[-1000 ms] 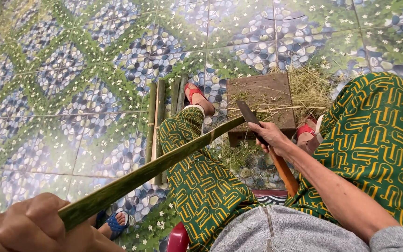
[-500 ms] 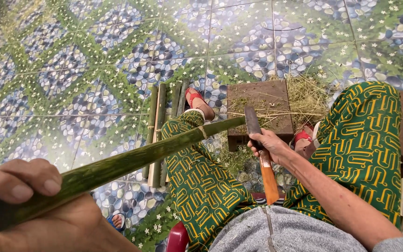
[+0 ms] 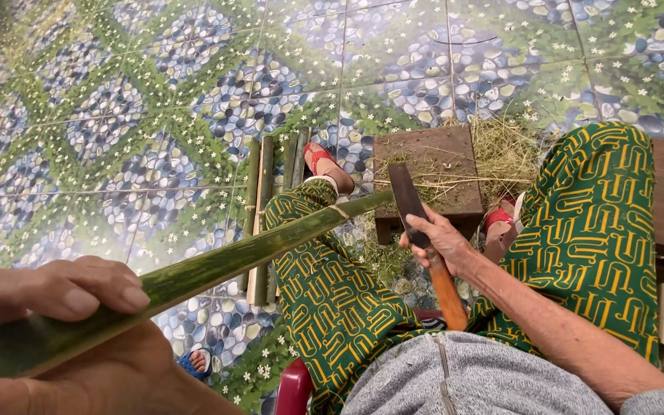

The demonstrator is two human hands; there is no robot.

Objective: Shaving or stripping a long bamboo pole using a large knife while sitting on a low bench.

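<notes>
Bamboo, a long green slat (image 3: 217, 265) with a smooth, streaky skin, ran from my left hand (image 3: 63, 338) across the left knee to the wooden block (image 3: 432, 180). My left fingers curled over its near end. My right hand (image 3: 439, 242) wrapped the orange-handled knife (image 3: 424, 238), its flat dark blade meeting the slat's far tip.

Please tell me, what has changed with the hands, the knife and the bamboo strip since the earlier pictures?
The right hand has turned the knife from slanted to nearly upright, its blade now close to the far end of the bamboo strip. The left hand keeps its grip, and the strip has drawn nearer to the camera. The wooden block and the cut strips on the floor stayed in place.
</notes>
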